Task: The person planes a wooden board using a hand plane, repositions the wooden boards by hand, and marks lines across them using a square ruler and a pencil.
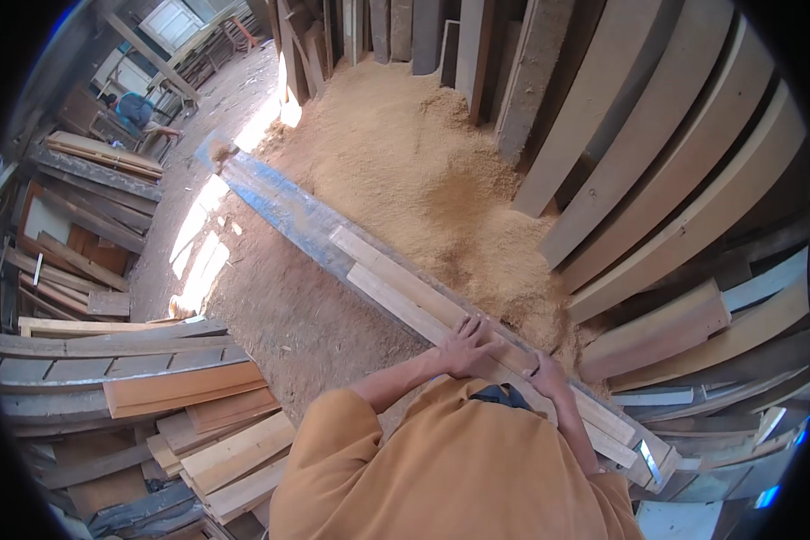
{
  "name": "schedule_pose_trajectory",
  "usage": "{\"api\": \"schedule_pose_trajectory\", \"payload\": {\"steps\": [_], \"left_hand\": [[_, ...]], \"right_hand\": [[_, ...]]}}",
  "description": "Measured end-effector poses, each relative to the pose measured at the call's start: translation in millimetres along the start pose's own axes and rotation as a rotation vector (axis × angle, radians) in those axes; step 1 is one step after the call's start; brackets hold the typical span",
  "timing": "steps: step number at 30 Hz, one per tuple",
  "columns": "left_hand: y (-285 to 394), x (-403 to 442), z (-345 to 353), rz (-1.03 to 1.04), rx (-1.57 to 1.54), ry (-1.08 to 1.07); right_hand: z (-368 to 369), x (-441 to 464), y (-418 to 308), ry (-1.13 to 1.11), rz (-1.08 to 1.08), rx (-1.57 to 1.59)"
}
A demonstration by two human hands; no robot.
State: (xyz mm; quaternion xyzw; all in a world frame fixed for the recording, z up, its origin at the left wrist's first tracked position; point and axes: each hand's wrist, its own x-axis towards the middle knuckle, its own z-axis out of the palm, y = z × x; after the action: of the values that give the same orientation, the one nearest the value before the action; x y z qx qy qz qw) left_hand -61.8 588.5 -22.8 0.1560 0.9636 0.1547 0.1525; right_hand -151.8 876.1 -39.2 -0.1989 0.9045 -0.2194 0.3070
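Note:
Two pale wooden boards, a near board (pixel 391 297) and a far board (pixel 391 268), lie side by side along a long, narrow workbench (pixel 274 200) with worn blue paint. My left hand (pixel 468 347) rests flat across the boards, its fingers stretched out and slightly apart. To its right, my right hand (pixel 547 372) has its thumb and fingers bent around the edge of the far board; part of the grip is hidden. Both forearms reach out from an orange-brown top.
A heap of sawdust (pixel 378 153) spreads beyond the bench. Tall planks (pixel 639 153) lean at the right. Stacked lumber (pixel 189 387) lies at the left. Another person (pixel 135 112) in blue is bent over at the far left. Sunlit patches cross the dirt floor (pixel 279 306).

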Motion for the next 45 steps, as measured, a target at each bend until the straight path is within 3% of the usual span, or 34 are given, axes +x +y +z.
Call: {"api": "schedule_pose_trajectory", "payload": {"steps": [4, 6, 11, 14, 16, 17, 20, 21, 23, 26, 31, 38, 41, 45], "left_hand": [[-6, 6, 28, 0.141, 0.027, 0.052], [-3, 7, 35, 0.204, 0.009, 0.062], [-16, 14, 61, 0.31, 0.057, 0.137], [-20, 3, 5, -0.1, -0.122, 0.061], [-70, -2, 10, -0.334, -0.247, 0.389], [-115, -6, 21, -0.458, -0.218, 0.435], [-202, -43, -26, -0.906, 0.033, 0.49], [-219, -55, -52, -1.059, 0.026, 0.397], [-274, -84, -62, -1.139, 0.02, 0.44], [-326, -116, -60, -1.158, -0.026, 0.462], [-380, -121, -45, -1.132, -0.344, 0.456], [-390, -115, -12, -1.051, -0.475, 0.856], [-380, -114, -19, -1.044, -0.682, 0.897], [-382, -115, -12, -0.998, -0.642, 0.947]], "right_hand": [[9, -26, 90, 0.379, 0.284, -0.003], [14, -59, 161, 0.715, 0.262, -0.157], [-17, -152, 221, 0.581, 1.171, -0.194], [7, -187, 304, 0.524, 1.134, -0.036], [0, -188, 297, 0.442, 1.136, -0.021], [-2, -194, 296, 0.395, 1.138, -0.02], [19, -196, 314, 0.628, 1.002, -0.074], [16, -195, 309, 0.599, 0.993, -0.067], [7, -189, 293, 0.535, 0.972, -0.058], [10, -183, 275, 0.611, 0.73, -0.011], [16, -151, 245, 0.542, 0.735, -0.131], [-17, -124, 152, 0.295, 0.695, -0.056], [-15, -117, 142, 0.284, 0.658, -0.039], [-23, -111, 122, 0.228, 0.667, -0.033]]}}
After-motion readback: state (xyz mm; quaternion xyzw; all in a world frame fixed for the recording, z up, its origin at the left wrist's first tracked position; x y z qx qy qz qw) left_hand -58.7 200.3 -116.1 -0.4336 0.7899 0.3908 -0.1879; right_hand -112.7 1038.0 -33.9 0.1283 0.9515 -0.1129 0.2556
